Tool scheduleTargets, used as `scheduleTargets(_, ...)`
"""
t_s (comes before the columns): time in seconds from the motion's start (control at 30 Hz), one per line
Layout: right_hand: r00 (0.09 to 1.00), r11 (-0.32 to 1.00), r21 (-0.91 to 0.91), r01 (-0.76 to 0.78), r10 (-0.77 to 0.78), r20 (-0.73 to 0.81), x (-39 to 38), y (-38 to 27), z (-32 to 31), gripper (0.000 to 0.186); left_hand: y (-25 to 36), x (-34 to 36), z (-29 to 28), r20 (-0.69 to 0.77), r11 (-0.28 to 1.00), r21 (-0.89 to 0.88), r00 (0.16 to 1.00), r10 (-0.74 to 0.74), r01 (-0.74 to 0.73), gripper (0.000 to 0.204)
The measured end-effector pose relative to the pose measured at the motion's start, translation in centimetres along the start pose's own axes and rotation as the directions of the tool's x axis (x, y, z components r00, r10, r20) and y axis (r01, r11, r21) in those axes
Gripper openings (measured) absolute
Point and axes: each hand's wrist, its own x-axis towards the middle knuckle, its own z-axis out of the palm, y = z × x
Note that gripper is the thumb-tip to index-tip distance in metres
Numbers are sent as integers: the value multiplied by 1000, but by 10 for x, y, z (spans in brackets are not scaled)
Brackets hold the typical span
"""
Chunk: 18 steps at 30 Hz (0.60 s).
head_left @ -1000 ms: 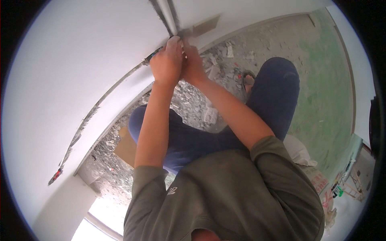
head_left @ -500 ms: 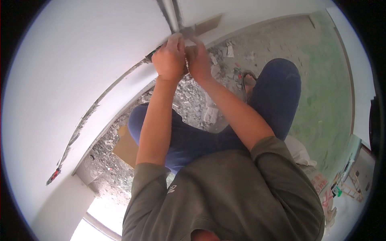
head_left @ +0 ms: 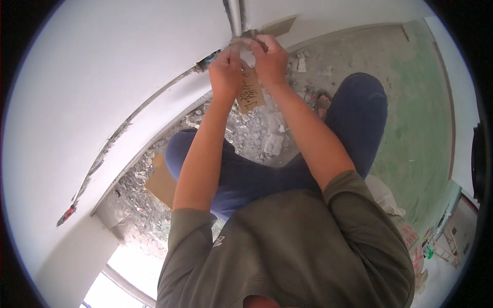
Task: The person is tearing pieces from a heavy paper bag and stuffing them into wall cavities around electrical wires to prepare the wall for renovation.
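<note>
Both of my hands are raised close together at the white wall, where a cut groove (head_left: 110,141) meets a pale upright pipe (head_left: 234,18). My left hand (head_left: 227,74) is closed, its fingertips at the upper edge of a brown cardboard piece (head_left: 251,95) with dark handwriting. That cardboard hangs between my wrists. My right hand (head_left: 272,60) is closed too, fingers curled toward the wall just below the pipe; what they grip is hidden. Left of my left hand, a dark hole (head_left: 208,60) with something blue inside opens in the wall.
Rubble (head_left: 241,128) covers the floor along the wall, between my bent legs. A tan flat strip (head_left: 280,25) sticks out right of the pipe. Another cardboard sheet (head_left: 162,182) lies by my left knee. Something red (head_left: 68,214) sits at the groove's lower end. White sacks (head_left: 385,195) lie at right.
My hands have shifted slightly right and drawn a little apart. The written cardboard now shows between them, and the dark hole at left is more exposed.
</note>
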Motion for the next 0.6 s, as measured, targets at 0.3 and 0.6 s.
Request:
scheduleTargets(0.3,977,938,-279,208,-209,26,9,-13,-2,17,10,-2,14,-95,995,-86,995,39,-47,32)
scheduleTargets(0.6,914,823,-398,406,-373,161,11,-14,-8,13,4,5,20,-130,997,-64,990,-62,54,38)
